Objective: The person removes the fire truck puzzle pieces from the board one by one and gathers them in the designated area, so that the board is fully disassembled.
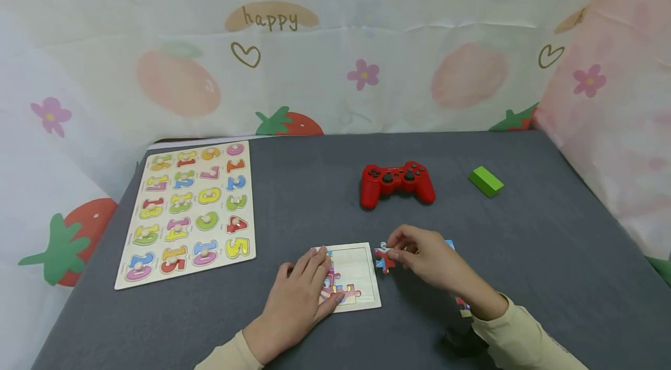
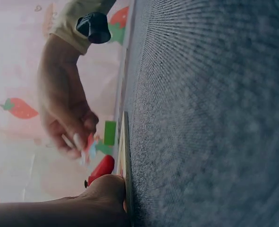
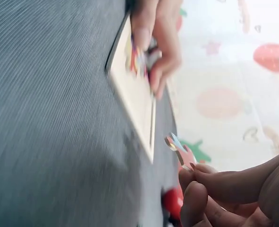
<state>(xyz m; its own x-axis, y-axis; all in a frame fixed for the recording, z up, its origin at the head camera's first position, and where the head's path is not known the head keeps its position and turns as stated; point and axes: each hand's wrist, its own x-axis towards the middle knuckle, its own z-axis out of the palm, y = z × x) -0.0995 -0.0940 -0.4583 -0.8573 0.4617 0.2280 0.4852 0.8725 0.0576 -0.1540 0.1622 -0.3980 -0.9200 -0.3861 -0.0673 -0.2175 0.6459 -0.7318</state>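
My right hand (image 1: 427,256) pinches a colourful jigsaw piece (image 1: 384,259) between thumb and fingertips, raised just right of the puzzle tray. In the right wrist view the piece (image 3: 181,150) is seen nearly edge-on, clear of the table. The pale wooden puzzle tray (image 1: 359,265) lies flat, with several joined pieces (image 1: 348,293) at its left and bare wood at its right. Across the tray's left part rests my left hand (image 1: 299,291), fingers extended, hiding some of the pieces. More jigsaw pieces (image 1: 463,306) lie partly hidden under my right forearm.
A wooden number board (image 1: 194,212) with several knobbed numerals lies at the left. Behind the tray sits a red game controller (image 1: 396,182), with a green block (image 1: 486,181) to its right. A patterned cloth (image 1: 335,38) hangs along the table's back edge.
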